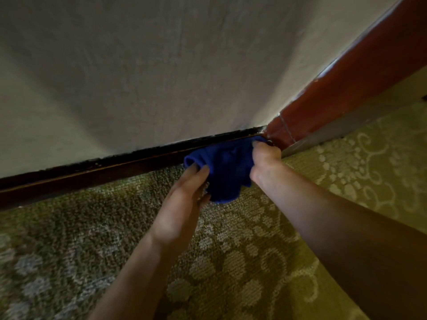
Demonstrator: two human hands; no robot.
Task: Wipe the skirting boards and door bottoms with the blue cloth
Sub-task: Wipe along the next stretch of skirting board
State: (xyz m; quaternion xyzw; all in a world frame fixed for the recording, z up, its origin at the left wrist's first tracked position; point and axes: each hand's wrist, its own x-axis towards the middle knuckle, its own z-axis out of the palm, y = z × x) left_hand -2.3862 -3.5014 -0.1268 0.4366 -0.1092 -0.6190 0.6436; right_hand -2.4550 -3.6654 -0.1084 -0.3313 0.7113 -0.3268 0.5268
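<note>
Head view. Your blue cloth (225, 172) sits bunched between both hands, pushed up against the dark skirting board (92, 174) right at the room corner.

Your right hand (265, 161) has its fingers curled over the cloth's right end and clamps it against the board; the fingertips reach the point where the dark board meets the reddish-brown skirting board (342, 93) on the adjoining wall. Most of the cloth lies to the left of this grip and below it, with a loose lobe hanging down onto the patterned carpet (231, 262).

Your left hand (184, 199) comes in from lower left. Its fingers are fairly straight, tips lying on the cloth's rolled left edge; the thumb is tucked under the hanging fold, and you cannot tell for sure whether it pinches the fabric.

Edges: the corner shuts off travel to the right. To the left, the dark board runs on uncovered to the frame edge, its top lip rough and flecked where it meets the pale textured wall (138, 77). A grey strip (346, 128) runs along the foot of the reddish board, beside the carpet.

No brand, label or legible writing on the cloth or boards.
</note>
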